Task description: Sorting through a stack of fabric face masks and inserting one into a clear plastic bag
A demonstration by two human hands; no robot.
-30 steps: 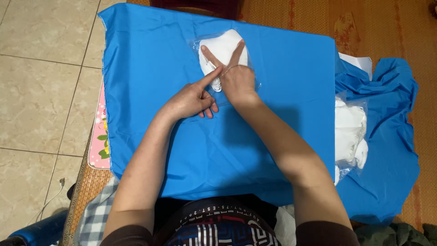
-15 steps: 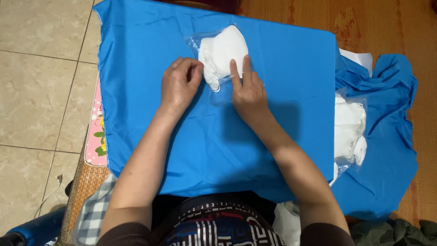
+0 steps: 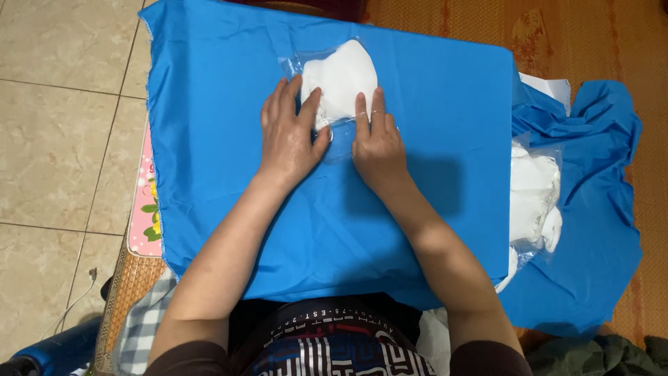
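Note:
A clear plastic bag holding a folded white cloth item (image 3: 342, 78) lies near the far middle of a blue cloth (image 3: 229, 104) spread over a low table. My left hand (image 3: 288, 136) lies flat on the bag's near left edge, fingers spread and pointing away from me. My right hand (image 3: 376, 143) presses the bag's near right edge with its fingers together. Both hands rest on top of the bag and neither grips it.
To the right, a second clear bag of white cloth items (image 3: 532, 198) sits on crumpled blue fabric (image 3: 598, 209). A pink flowered mat edge (image 3: 145, 202) shows at the left. Beige floor tiles (image 3: 62, 139) lie left, a woven mat (image 3: 612, 42) far right.
My hands have uncrossed and moved apart. Both now lie flat on the bag's near edge, where a second ago the fingers were crossed over its middle.

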